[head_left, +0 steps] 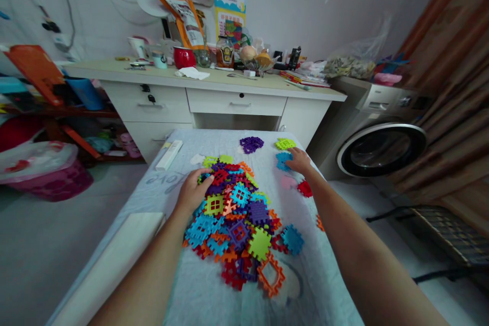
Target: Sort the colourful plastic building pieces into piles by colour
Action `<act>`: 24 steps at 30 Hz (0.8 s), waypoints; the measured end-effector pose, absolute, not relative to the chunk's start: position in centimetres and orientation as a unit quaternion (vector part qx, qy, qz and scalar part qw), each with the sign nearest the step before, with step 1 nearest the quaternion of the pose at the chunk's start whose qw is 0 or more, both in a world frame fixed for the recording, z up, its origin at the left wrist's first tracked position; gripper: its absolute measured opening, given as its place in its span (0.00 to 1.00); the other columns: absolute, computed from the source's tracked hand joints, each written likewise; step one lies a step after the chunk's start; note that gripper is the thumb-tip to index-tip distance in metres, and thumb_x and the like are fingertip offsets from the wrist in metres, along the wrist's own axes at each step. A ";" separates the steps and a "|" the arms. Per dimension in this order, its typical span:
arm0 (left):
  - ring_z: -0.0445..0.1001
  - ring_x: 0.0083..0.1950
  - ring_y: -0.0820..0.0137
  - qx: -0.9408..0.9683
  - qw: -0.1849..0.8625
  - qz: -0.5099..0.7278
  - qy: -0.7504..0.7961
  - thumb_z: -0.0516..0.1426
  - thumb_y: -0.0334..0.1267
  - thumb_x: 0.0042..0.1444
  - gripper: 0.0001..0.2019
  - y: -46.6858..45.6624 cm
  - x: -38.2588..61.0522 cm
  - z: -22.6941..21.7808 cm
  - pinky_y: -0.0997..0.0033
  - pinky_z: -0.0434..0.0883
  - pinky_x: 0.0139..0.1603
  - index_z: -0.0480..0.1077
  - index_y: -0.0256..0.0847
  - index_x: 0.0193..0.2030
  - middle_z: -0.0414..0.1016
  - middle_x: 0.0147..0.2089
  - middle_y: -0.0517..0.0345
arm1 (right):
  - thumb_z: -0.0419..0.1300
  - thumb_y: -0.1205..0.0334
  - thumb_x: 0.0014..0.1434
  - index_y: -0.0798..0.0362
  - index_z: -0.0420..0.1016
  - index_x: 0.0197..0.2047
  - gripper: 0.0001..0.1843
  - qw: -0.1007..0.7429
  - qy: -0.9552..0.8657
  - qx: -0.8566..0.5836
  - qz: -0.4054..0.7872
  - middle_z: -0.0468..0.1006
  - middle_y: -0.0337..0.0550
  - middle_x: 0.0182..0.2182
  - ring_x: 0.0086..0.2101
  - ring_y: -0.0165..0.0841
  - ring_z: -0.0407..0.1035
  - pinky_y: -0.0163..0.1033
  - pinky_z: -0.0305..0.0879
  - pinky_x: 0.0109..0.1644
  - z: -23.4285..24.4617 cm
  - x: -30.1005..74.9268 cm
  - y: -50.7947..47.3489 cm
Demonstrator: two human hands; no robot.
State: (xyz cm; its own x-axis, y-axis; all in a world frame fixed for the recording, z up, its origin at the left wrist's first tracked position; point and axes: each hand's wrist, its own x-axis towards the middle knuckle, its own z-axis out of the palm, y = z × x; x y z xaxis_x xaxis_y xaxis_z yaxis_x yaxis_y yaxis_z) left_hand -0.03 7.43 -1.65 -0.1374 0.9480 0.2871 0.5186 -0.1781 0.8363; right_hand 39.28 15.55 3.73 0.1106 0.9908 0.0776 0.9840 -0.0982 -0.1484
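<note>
A heap of interlocking plastic tiles (239, 219) in blue, green, orange, red and purple lies in the middle of a table with a pale blue cloth (198, 285). My left hand (193, 191) rests on the heap's left edge, fingers curled into the tiles. My right hand (299, 159) reaches to the far right and lies on a small stack of blue tiles (282, 160). Sorted piles sit beyond: purple tiles (251, 144), light green tiles (285, 143), a pink tile (288, 181) and red tiles (304, 188) beside my right wrist.
A white box (169, 155) lies at the table's far left, a white roll (114, 260) along its left edge. Behind stands a cluttered white desk (214, 91) with drawers. A washing machine (382, 137) is at right, a pink bin (46, 170) at left.
</note>
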 end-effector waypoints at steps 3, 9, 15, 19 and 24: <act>0.73 0.54 0.59 0.614 0.235 0.466 0.592 0.57 0.51 0.54 0.18 7.4 0.0 -1.6 0.56 0.66 0.62 0.75 0.44 0.47 0.77 0.51 0.53 | 0.57 0.56 0.56 0.44 0.62 0.68 0.35 0.048 -0.658 -0.750 0.050 0.59 0.48 0.68 0.64 0.55 0.54 0.61 0.57 0.61 3.8 39.0 16.1; 0.73 0.54 0.59 0.610 0.235 0.471 0.592 0.57 0.50 0.54 0.17 7.2 0.1 -1.1 0.57 0.66 0.61 0.75 0.44 0.46 0.77 0.50 0.52 | 0.56 0.56 0.57 0.49 0.64 0.66 0.33 0.047 -0.664 -0.744 0.055 0.62 0.54 0.66 0.62 0.56 0.57 0.61 0.58 0.60 3.3 39.4 15.3; 0.73 0.54 0.59 0.614 0.233 0.464 0.595 0.56 0.51 0.54 0.19 7.3 0.1 -1.2 0.57 0.65 0.62 0.75 0.43 0.47 0.77 0.51 0.52 | 0.55 0.53 0.58 0.49 0.60 0.69 0.35 0.022 -0.677 -0.734 0.053 0.60 0.50 0.68 0.64 0.51 0.56 0.56 0.58 0.62 3.7 40.4 15.3; 0.73 0.54 0.59 0.615 0.230 0.460 0.598 0.56 0.51 0.54 0.18 7.4 0.0 -1.4 0.57 0.65 0.62 0.75 0.44 0.46 0.77 0.51 0.53 | 0.50 0.52 0.62 0.48 0.62 0.68 0.31 0.015 -0.665 -0.746 0.038 0.61 0.49 0.67 0.62 0.51 0.59 0.57 0.60 0.61 5.0 40.5 16.7; 0.74 0.54 0.59 0.614 0.227 0.463 0.597 0.56 0.51 0.54 0.18 7.5 0.1 -1.3 0.57 0.66 0.61 0.75 0.44 0.46 0.77 0.50 0.53 | 0.42 0.54 0.67 0.50 0.75 0.56 0.25 -0.053 -0.664 -0.744 0.056 0.72 0.53 0.59 0.57 0.52 0.66 0.61 0.62 0.56 5.9 40.3 18.8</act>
